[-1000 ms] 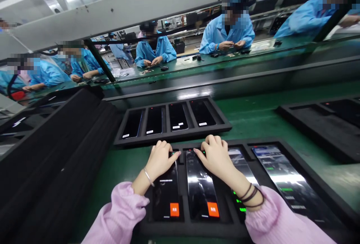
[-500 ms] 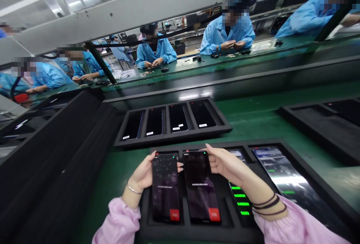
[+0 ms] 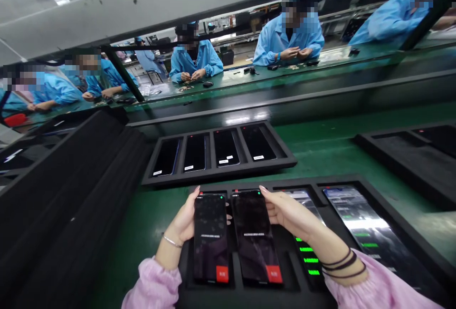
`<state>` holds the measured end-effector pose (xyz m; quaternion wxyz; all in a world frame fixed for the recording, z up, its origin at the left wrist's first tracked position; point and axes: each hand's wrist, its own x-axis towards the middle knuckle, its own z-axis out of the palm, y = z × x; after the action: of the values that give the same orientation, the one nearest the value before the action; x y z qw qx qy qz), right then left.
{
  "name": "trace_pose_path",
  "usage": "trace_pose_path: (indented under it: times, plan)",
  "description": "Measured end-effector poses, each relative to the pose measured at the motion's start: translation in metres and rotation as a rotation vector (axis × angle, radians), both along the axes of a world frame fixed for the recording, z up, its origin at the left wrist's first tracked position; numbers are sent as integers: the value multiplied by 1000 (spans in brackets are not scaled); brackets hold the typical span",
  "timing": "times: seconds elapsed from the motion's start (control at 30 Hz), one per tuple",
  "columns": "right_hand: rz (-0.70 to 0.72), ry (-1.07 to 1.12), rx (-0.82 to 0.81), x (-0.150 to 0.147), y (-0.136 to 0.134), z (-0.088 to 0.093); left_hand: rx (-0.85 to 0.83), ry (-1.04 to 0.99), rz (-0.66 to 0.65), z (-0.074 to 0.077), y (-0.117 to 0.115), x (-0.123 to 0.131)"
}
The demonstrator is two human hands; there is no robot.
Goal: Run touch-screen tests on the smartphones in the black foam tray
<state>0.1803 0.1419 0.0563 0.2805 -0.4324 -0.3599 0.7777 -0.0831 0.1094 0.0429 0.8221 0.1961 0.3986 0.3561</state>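
My left hand [image 3: 185,218] grips the left smartphone [image 3: 210,223] near its top, thumb at the upper edge and fingertips showing past its right side. The other smartphone [image 3: 252,218] is in my right hand [image 3: 285,211], which holds its upper right edge, the thumb at the top corner. Both screens are dark with a line of white text and a red square at the lower right. The phones lie side by side over a black foam tray [image 3: 366,183]. Farther right in that tray, partly behind my right forearm, a lit phone [image 3: 309,259] shows green text.
Another lit phone [image 3: 370,233] occupies the tray's right end. Beyond is a foam tray [image 3: 221,168] of several dark phones. Stacked black foam trays [image 3: 81,195] rise at the left, and one more tray [image 3: 402,166] sits right. Co-workers in blue [image 3: 290,38] sit across the green bench [image 3: 327,133].
Both hands keep their hold on the two phones, with almost no movement. The view has shifted slightly.
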Motion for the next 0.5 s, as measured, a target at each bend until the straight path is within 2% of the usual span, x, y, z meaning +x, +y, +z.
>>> trace_pose_path:
  times: [0.3, 0.5]
  plan:
    - [8, -66, 16, -5, 1, -5, -46, 14, 32, 2, 0, 2]
    - [11, -96, 57, -3, 0, -4, -36, -2, 55, -3, 0, 0]
